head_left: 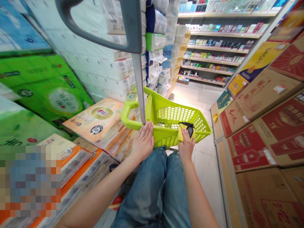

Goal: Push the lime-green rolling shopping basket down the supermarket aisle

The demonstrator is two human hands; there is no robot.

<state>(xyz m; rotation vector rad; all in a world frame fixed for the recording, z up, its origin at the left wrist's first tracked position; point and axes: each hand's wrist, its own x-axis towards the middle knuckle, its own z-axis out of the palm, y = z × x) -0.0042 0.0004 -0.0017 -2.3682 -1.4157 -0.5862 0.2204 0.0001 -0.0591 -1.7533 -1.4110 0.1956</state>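
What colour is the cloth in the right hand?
The cloth is yellow, seen in the head view.

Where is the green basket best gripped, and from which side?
Probably by the rounded loop on the left end of the green basket: it juts outward around an opening that fingers could pass through. Come in from the left, outside the grey pole.

Basket (163, 100) in bright lime green; cloth (181, 134) in yellow with black on it. Our jeans (152, 180) are faded blue. Pull handle (131, 28) in dark grey, its rod (139, 85) lighter grey. Cartons (256, 139) at right mix plain brown with red panels; floor tiles (204, 164) are off-white.
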